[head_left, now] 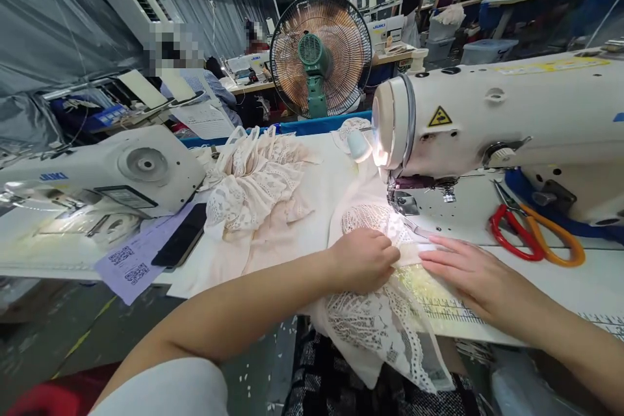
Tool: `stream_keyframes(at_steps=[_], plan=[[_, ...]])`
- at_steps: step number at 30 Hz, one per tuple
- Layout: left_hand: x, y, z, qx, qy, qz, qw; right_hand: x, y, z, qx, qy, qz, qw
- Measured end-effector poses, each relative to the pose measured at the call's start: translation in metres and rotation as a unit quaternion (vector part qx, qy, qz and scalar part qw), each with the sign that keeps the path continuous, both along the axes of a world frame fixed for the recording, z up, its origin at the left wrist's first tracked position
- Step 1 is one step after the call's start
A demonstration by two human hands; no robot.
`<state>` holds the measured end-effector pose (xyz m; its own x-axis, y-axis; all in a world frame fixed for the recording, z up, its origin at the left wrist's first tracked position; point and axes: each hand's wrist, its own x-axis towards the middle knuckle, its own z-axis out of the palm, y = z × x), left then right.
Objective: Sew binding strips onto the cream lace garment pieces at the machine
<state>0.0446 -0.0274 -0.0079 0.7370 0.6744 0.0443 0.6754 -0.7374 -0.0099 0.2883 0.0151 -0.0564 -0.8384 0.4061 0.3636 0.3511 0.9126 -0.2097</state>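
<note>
A cream lace garment (375, 325) lies across the sewing table and hangs over its front edge. My left hand (363, 259) is closed, pinching the lace just in front of the presser foot (407, 207). My right hand (470, 273) lies flat with fingers stretched out, pressing the fabric to the table beside it. The white sewing machine (497, 120) stands over both hands, its lamp lit.
A heap of lace pieces (253, 185) lies at the left. A black phone (182, 237) and papers with QR codes (129, 263) sit near a second machine (102, 172). Red and orange scissors (533, 234) lie at the right. A fan (319, 55) stands behind; other people work further back.
</note>
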Motion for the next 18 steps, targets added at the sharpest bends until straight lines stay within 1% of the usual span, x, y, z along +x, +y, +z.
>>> stream_keyframes(at_steps=[2,5,10,14,18], plan=[[-0.001,0.0,-0.006,0.037,0.007,-0.001,0.999,0.002,-0.006,0.001,0.016,-0.001,0.004,1.0],[-0.004,0.003,-0.01,0.066,0.01,-0.032,0.997,0.002,-0.011,0.004,0.021,-0.002,0.016,1.0],[-0.012,0.014,-0.01,0.053,0.007,-0.064,0.997,0.001,-0.014,0.007,0.022,-0.017,0.01,1.0],[-0.018,0.025,-0.011,0.047,-0.009,-0.075,0.996,-0.002,-0.012,0.007,0.006,-0.017,0.007,1.0],[-0.025,0.037,-0.012,0.045,-0.015,-0.082,0.995,-0.011,-0.006,0.01,0.009,-0.039,-0.006,0.999]])
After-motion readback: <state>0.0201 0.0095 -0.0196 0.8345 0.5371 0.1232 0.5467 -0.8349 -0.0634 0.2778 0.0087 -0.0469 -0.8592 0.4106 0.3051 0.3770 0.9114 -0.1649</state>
